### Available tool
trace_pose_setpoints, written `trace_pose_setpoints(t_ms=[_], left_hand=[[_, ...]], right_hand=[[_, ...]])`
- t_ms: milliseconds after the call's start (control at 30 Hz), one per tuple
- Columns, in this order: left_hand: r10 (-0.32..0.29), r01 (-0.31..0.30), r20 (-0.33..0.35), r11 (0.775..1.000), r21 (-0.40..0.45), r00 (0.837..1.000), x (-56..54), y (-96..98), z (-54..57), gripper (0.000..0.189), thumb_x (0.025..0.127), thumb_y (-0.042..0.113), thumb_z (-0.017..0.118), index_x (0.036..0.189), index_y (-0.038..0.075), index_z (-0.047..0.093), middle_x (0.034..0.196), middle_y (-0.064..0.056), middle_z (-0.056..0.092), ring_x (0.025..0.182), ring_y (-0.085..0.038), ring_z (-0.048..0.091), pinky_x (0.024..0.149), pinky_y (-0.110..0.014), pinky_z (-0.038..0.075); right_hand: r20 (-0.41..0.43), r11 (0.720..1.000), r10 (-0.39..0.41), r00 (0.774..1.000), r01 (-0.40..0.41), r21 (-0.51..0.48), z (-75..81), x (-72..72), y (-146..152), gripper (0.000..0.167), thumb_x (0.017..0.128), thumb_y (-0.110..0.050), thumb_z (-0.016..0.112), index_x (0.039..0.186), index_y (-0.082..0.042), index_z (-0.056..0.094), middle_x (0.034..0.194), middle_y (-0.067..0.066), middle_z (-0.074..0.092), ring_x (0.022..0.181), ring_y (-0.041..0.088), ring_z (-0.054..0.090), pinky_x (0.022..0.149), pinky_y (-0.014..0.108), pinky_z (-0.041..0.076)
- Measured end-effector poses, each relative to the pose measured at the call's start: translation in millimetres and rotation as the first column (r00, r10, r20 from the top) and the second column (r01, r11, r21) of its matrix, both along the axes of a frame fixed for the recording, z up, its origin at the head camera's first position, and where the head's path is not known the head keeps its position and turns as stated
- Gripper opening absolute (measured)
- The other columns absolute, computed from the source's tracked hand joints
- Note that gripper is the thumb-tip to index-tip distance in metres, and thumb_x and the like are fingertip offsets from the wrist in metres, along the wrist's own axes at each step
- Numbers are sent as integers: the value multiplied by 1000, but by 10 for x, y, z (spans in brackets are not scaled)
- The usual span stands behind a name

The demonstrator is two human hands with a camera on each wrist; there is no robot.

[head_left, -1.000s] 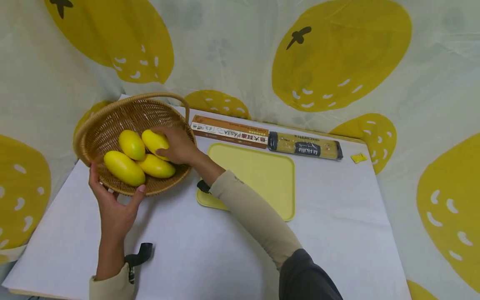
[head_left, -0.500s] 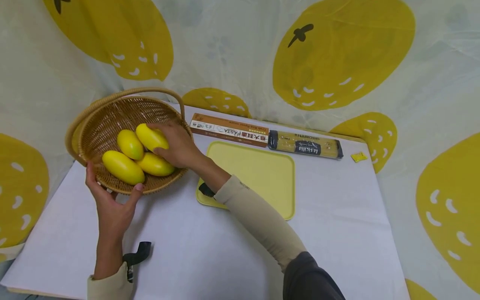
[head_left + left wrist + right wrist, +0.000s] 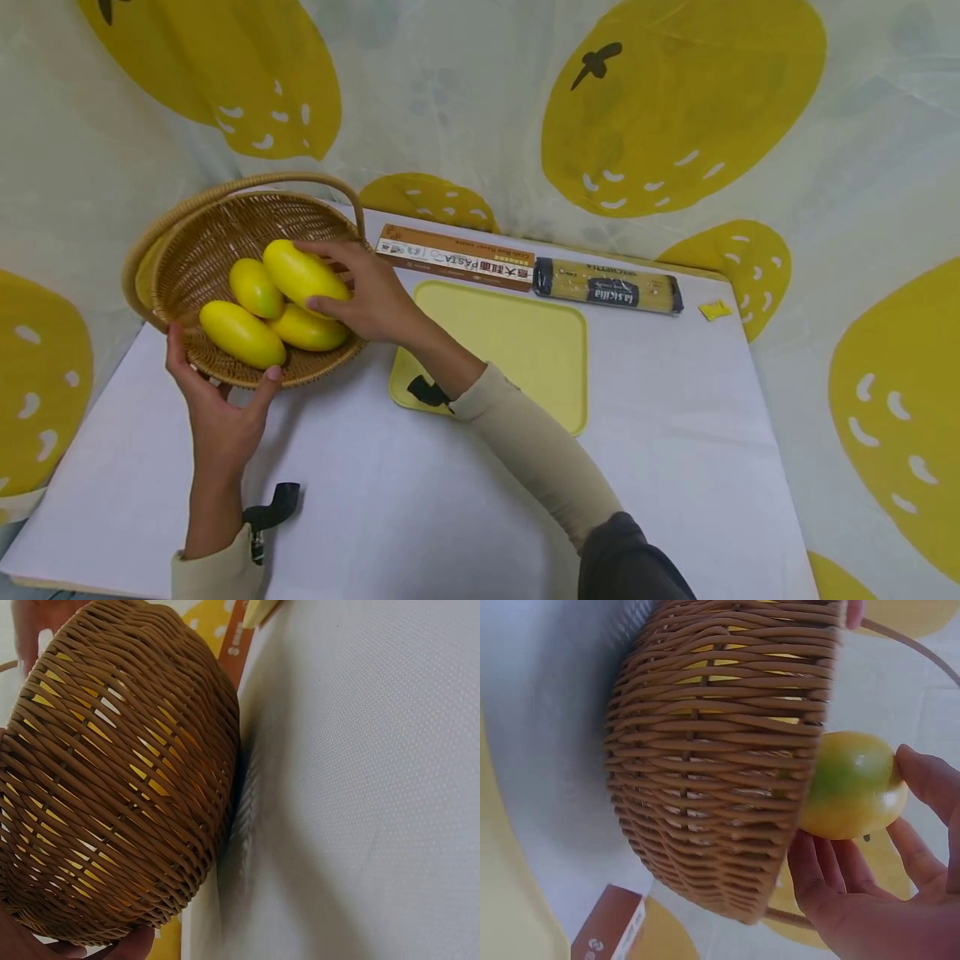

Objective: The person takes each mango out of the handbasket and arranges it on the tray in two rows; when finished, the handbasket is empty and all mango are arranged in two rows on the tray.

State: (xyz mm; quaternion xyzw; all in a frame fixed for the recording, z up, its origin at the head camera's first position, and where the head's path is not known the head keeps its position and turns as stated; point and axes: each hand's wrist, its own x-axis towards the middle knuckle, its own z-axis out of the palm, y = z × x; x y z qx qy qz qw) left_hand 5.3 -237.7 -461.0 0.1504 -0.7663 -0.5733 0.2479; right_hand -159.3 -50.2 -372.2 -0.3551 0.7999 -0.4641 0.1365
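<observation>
A brown wicker basket (image 3: 213,242) with an arched handle tilts towards me at the left of the table. My left hand (image 3: 225,425) grips its near rim, thumb over the edge and fingers underneath. Several yellow mangoes (image 3: 242,335) lie inside. At the basket's right side my right hand (image 3: 378,293) holds one mango (image 3: 300,271) between thumb and fingers, raised above the others. In the right wrist view this mango (image 3: 851,784) shows a green patch and sticks out past the rim, the thumb on one side and fingers on the other.
A yellow tray (image 3: 517,354) lies right of the basket, partly under my right forearm. Behind it are a pasta box (image 3: 457,257) and a spaghetti pack (image 3: 607,285). A small yellow packet (image 3: 715,310) sits near the right edge. A lemon-print curtain (image 3: 450,100) hangs behind the table.
My right hand has lifted its mango slightly up and left off the others, showing more of it. The basket has shifted a little left with my left hand still on its rim.
</observation>
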Motion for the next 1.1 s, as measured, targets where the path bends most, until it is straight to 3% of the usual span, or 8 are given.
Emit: trace_pose_setpoints(t_ms=[200, 667, 933, 1100], left_hand=[[-1, 1, -4, 1000, 1, 1000, 2, -10, -2, 118, 83, 6, 82, 170, 26, 5, 176, 6, 11, 157, -25, 31, 130, -46, 31], [-9, 10, -24, 1000, 24, 1000, -3, -11, -14, 117, 82, 5, 82, 170, 26, 6, 176, 5, 11, 157, -25, 30, 130, -45, 30], [-13, 14, -36, 1000, 26, 999, -4, -13, -34, 118, 82, 4, 82, 170, 25, 7, 176, 4, 12, 157, -25, 30, 130, -44, 29], [-14, 15, -45, 1000, 26, 999, -7, -15, -36, 117, 81, 4, 82, 170, 25, 8, 176, 4, 11, 158, -26, 29, 131, -47, 27]], right_hand=[[51, 995, -4, 999, 9, -101, 28, 26, 172, 67, 95, -17, 80, 156, -26, 54, 154, -5, 55, 130, 9, 56, 107, 22, 50], [82, 968, 40, 996, -18, -251, -19, -82, 725, 63, 95, -17, 80, 154, -22, 58, 152, -5, 61, 129, 12, 62, 105, 33, 55], [86, 961, 37, 996, -12, -276, -81, -180, 1018, 63, 94, -13, 80, 153, -20, 59, 153, -1, 60, 132, 24, 63, 108, 44, 54], [130, 945, 46, 990, -1, -328, -132, -259, 1180, 62, 93, -6, 79, 152, -15, 59, 153, 4, 61, 131, 34, 63, 111, 52, 52]])
